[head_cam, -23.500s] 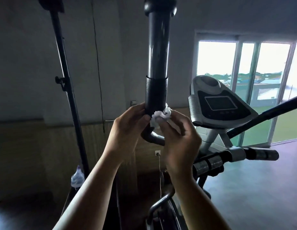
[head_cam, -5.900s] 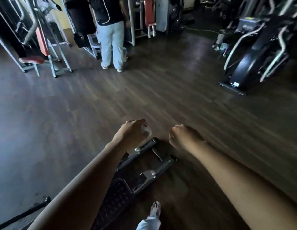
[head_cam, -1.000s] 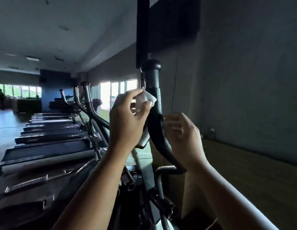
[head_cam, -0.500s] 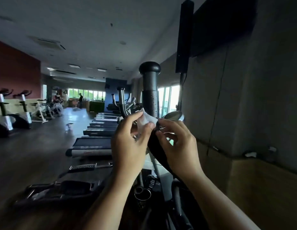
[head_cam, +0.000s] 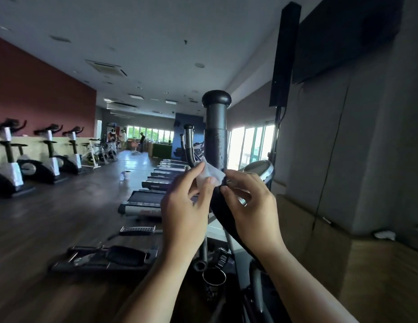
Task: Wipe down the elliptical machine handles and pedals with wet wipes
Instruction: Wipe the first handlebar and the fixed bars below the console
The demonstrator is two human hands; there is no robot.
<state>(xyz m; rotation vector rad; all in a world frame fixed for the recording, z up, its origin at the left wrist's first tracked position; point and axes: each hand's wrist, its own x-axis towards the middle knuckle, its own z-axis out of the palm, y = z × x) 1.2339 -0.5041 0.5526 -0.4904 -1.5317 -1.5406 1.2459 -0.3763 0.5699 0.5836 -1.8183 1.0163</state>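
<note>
- The left hand pinched the wet wipe between thumb and fingers against the elliptical handle.
- The right hand, fingers curled, touched the wipe's edge; its grip was unclear.
- A round holder below was too dark inside to read.
- A second earlier, the right hand had been apart from the wipe.

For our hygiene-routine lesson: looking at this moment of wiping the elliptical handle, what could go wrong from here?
The wet wipe is only pinched by the left hand at its fingertips, so it may slip and fall. Droplets speckle the handle, so it may be slick for the right hand. The small wipe might miss the cap.
</note>
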